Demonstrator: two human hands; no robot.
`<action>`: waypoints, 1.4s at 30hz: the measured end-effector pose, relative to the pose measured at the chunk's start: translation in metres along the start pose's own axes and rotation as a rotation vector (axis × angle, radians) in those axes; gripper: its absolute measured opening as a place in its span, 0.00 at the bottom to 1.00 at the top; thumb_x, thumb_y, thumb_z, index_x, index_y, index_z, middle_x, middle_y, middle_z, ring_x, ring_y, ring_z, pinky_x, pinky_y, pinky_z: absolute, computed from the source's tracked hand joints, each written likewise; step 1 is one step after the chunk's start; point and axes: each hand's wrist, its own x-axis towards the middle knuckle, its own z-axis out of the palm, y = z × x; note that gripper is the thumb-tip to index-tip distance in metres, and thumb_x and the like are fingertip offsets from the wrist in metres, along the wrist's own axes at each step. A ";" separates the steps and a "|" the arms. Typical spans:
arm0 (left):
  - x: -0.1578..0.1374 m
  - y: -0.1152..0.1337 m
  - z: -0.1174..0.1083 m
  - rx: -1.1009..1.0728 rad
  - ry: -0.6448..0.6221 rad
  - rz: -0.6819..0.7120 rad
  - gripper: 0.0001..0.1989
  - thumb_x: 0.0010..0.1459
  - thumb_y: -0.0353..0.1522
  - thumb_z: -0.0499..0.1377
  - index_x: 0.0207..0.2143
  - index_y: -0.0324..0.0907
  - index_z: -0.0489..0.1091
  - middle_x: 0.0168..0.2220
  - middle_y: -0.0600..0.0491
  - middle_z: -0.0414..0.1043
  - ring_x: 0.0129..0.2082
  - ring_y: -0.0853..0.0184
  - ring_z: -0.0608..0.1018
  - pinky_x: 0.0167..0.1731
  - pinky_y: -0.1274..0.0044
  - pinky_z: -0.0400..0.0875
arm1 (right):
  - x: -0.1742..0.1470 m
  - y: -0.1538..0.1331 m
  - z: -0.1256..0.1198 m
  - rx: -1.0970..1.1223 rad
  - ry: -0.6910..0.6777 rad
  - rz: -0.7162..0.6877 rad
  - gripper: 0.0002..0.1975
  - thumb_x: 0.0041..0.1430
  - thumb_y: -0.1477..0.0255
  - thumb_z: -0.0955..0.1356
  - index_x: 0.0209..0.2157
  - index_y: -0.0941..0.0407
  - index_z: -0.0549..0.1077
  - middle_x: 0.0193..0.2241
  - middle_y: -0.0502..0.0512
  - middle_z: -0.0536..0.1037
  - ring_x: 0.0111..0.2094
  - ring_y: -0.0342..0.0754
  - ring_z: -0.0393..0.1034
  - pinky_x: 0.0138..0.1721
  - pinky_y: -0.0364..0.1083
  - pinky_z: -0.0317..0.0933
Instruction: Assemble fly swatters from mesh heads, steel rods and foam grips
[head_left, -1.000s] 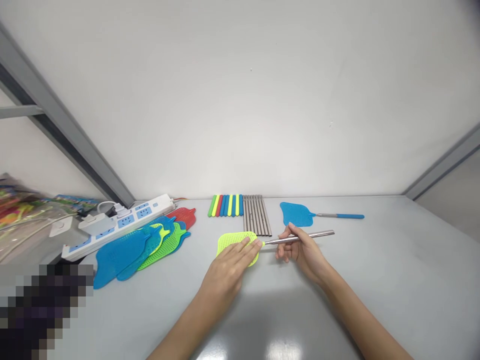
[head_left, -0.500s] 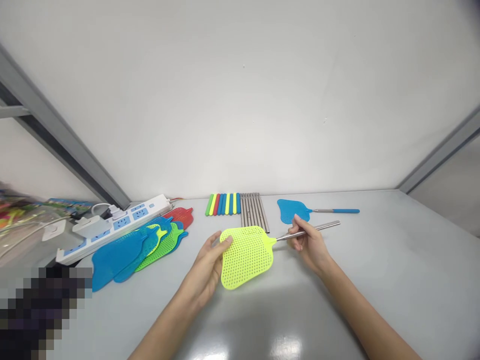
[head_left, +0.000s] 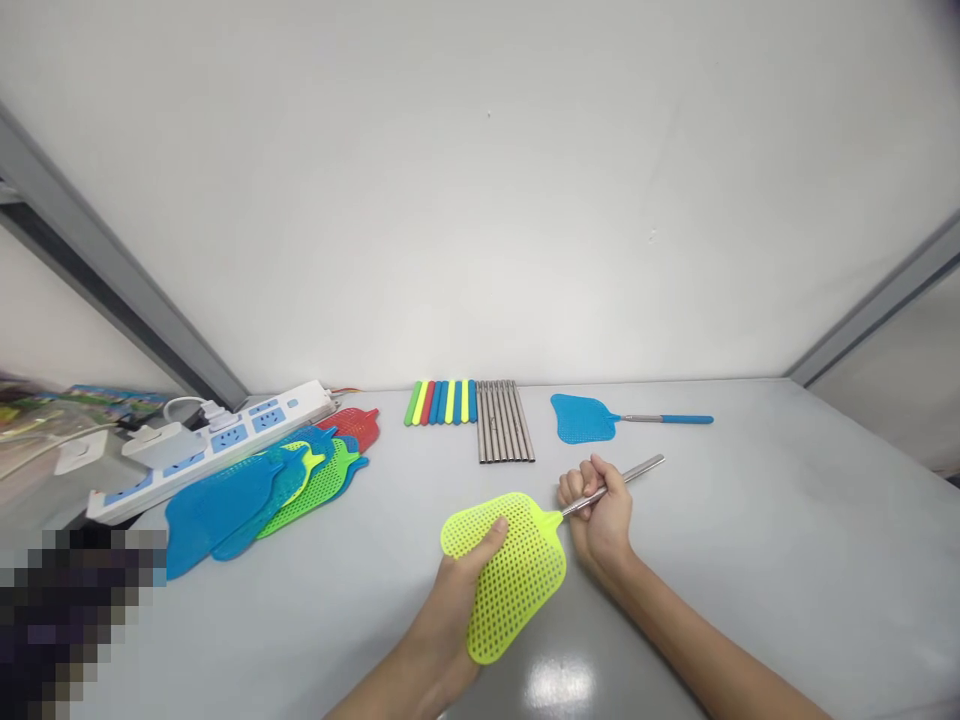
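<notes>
My left hand (head_left: 461, 610) grips a yellow perforated fly swatter head (head_left: 517, 570), thumb on its upper face and fingers hidden behind it. A bare metal rod (head_left: 641, 468) is joined to the head's narrow neck. My right hand (head_left: 600, 510) is curled around that rod close to the neck, and the rod's free end sticks out up and to the right. Behind my right hand lies a blue fly swatter (head_left: 585, 418) with a metal shaft and a blue grip.
Several metal rods (head_left: 504, 425) lie side by side near the wall, beside a row of coloured grips (head_left: 439, 403). At left, blue, green, yellow and red swatter heads (head_left: 225, 500) overlap against a white power strip (head_left: 285, 405) with plugged-in chargers (head_left: 161, 445).
The yellow swatter head has come nearer and tilted. My left hand has moved right, further over the head. My right hand has lowered and closed from a fingertip hold into a fist round the rod.
</notes>
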 end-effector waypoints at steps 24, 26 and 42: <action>0.008 0.010 -0.013 0.043 -0.097 0.122 0.24 0.47 0.40 0.57 0.47 0.43 0.61 0.38 0.46 0.71 0.34 0.60 0.75 0.32 0.71 0.68 | 0.001 0.005 0.001 -0.147 -0.018 0.048 0.17 0.51 0.67 0.58 0.12 0.55 0.53 0.07 0.44 0.49 0.11 0.39 0.42 0.15 0.42 0.39; 0.009 0.010 -0.014 0.053 -0.089 0.134 0.24 0.47 0.40 0.57 0.47 0.42 0.61 0.38 0.45 0.71 0.34 0.59 0.75 0.33 0.70 0.68 | 0.002 0.004 0.000 -0.158 -0.010 0.059 0.17 0.51 0.66 0.58 0.12 0.55 0.54 0.08 0.44 0.50 0.11 0.39 0.43 0.15 0.42 0.40; 0.045 0.040 -0.040 0.370 0.104 0.660 0.18 0.49 0.44 0.51 0.31 0.38 0.68 0.26 0.51 0.69 0.24 0.69 0.71 0.26 0.77 0.64 | 0.006 -0.001 -0.004 -0.120 -0.072 0.207 0.17 0.50 0.68 0.59 0.12 0.56 0.52 0.07 0.44 0.48 0.11 0.39 0.42 0.15 0.42 0.41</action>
